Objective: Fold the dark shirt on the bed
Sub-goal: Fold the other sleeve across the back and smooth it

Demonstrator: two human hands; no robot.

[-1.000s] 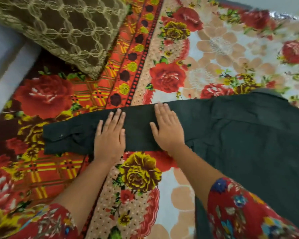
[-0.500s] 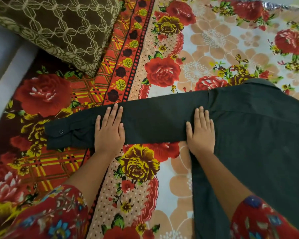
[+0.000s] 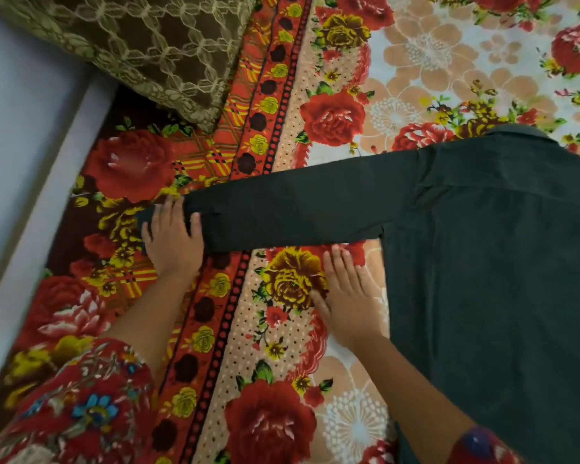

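Sleeve smoothing done; right hand off the cloth, left hand at the cuff.

Dark shirt [image 3: 482, 262] lies flat on the bed [image 3: 416, 61], body to the right, one sleeve [image 3: 298, 209] stretched straight out to the left, collar at the far edge. Against half a second ago: right hand [image 3: 349, 306] has slid off the sleeve near the armpit and now rests on the bedcover just below it, beside the shirt's side seam, not touching the sleeve. Left hand [image 3: 171, 236] has moved outward along the sleeve to the cuff end. Judgement: flattening is finished, and the sleeve is ready to be folded in over the body. Grip: both hands flat and spread, fingers extended, nothing pinched; left palm presses on the cuff, right holds nothing.
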